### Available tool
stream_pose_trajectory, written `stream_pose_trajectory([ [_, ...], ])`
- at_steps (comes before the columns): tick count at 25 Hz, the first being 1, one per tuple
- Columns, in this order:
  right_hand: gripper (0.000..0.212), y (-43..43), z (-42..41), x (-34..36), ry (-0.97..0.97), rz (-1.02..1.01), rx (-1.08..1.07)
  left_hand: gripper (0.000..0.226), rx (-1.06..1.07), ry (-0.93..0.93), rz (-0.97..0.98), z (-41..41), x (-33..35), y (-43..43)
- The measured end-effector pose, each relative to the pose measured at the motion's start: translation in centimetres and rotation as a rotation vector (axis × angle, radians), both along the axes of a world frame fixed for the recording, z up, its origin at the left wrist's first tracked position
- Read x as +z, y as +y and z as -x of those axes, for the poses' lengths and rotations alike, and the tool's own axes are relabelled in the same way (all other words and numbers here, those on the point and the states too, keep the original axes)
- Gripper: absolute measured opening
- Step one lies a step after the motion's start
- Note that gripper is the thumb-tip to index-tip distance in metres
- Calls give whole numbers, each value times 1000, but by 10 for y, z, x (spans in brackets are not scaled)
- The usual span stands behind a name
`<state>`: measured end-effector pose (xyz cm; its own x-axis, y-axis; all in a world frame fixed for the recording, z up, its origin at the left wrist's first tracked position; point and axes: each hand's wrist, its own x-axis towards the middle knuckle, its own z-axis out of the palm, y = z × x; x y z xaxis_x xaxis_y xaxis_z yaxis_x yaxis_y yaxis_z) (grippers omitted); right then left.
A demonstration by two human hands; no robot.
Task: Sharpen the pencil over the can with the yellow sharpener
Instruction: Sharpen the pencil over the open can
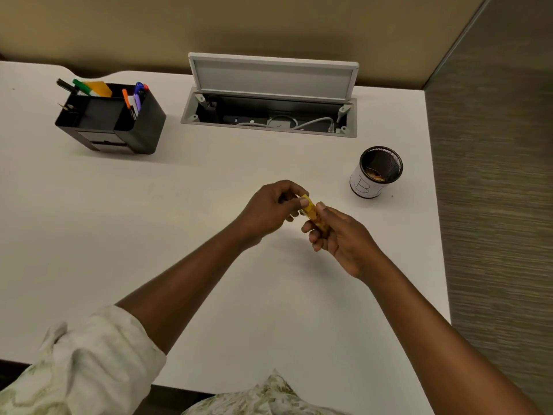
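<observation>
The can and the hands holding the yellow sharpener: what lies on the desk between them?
Nothing: in the head view, only bare white desk separates the can from the hands.

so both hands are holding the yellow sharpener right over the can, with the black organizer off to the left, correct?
Not quite. The head view shows the left hand and right hand together on the yellow sharpener, but over bare table, nearer the person and to the left of the can, not above it. The black organizer does sit off to the left.
</observation>
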<state>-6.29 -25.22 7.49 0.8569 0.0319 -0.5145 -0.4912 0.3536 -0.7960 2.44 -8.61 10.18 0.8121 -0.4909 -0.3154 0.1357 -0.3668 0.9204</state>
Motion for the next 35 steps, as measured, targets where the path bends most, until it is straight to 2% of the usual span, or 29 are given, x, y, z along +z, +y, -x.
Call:
stream_pose_trajectory([
  [4,50,-28,-8,16,-55,186,99,23,-52,-50,31,-9,12,-24],
  [7,53,-48,-14,25,-68,188,60,23,-87,-124,25,-13,18,-45],
  [13,47,-79,-16,32,-98,244,-50,23,-79,-120,17,-20,22,-87],
  [17,47,-97,-19,34,-79,208,-63,20,-84,-93,67,-22,22,-103],
  [28,38,-115,-27,29,-90,301,-111,27,-5,47,68,-32,22,-133],
  [35,33,-126,-30,26,-78,270,-167,26,1,48,70,-36,23,-146],
])
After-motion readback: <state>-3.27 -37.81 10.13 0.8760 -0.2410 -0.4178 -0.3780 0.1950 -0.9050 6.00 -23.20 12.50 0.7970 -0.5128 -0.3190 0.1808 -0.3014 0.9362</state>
